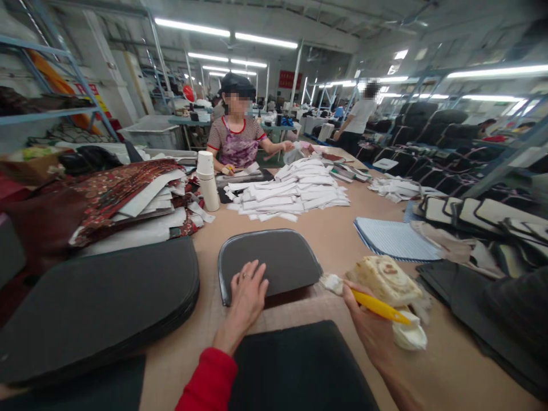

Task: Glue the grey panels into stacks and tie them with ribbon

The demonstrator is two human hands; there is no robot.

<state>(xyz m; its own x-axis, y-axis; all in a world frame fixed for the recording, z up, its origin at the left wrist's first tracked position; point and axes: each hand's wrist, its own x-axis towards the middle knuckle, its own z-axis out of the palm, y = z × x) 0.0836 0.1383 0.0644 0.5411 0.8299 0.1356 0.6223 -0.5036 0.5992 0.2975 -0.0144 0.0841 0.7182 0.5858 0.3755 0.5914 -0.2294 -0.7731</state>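
Note:
My left hand point(249, 291) rests on a dark grey rounded panel point(274, 257), its fingers stretched over the near part of the surface. In my right hand point(363, 325) is a brush with a yellow handle point(381, 307); its whitish bristle end point(332, 283) is at the panel's right corner. Whether the bristles touch the edge I cannot tell. Just beyond the right hand sits a cream-coloured, glue-crusted block or tub point(383, 278), with a small white, smeared cup-like thing point(410, 333) beside it. A black flat piece point(295, 368) lies closest to me.
Dark panels are stacked at left point(103, 297). White strips point(295, 188) form a heap at the back, near a tower of paper cups point(208, 182). Patterned fabric point(124, 194) is piled back left, blue striped sheets point(394, 237) lie right. A co-worker point(240, 134) works across the table.

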